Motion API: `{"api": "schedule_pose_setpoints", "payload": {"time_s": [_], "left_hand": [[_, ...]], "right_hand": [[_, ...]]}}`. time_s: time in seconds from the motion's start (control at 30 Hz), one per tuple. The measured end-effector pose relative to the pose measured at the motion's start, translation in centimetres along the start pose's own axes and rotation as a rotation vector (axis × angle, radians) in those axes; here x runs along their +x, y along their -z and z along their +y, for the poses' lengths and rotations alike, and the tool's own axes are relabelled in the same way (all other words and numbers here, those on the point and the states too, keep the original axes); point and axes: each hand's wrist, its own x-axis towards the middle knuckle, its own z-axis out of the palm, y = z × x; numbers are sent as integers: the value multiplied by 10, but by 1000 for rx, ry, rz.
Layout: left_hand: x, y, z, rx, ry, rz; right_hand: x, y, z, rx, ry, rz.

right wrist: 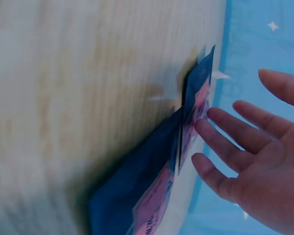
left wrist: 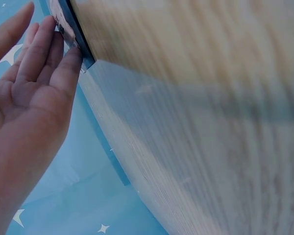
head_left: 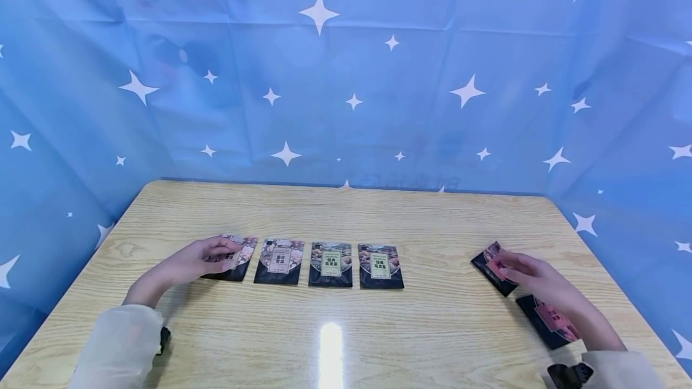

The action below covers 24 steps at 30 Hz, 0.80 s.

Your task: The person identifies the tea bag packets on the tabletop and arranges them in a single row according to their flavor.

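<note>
Over the leftmost tea packet (head_left: 247,252), dark with a floral pink top, lies my left hand (head_left: 197,264). Its fingers are extended in the left wrist view, and the fingertips appear to touch the packet (left wrist: 74,29). My right hand (head_left: 546,281) hovers at a dark packet with a red label (head_left: 493,266). In the right wrist view, its fingers are spread with the tips at that packet (right wrist: 198,105); whether they press it cannot be told. Nearer me, partly under the right forearm, is another red-labelled packet (head_left: 546,323).
To the right of the left hand, a pink-labelled packet (head_left: 279,262) and two green-labelled packets (head_left: 331,265), (head_left: 381,266) lie in a row on the wooden table (head_left: 432,341). A blue star-patterned cloth (head_left: 346,65) rises behind the table and at both sides.
</note>
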Motion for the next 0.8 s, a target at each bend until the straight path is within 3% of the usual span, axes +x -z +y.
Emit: {"api": "schedule_pose_setpoints", "payload": {"time_s": [0.2, 0.8], "left_hand": [[0, 0, 0, -6, 5, 3], [0, 0, -1, -5, 8, 1]], "right_hand": [[0, -3, 6, -56, 1, -3], [3, -6, 3, -28, 8, -31]]}}
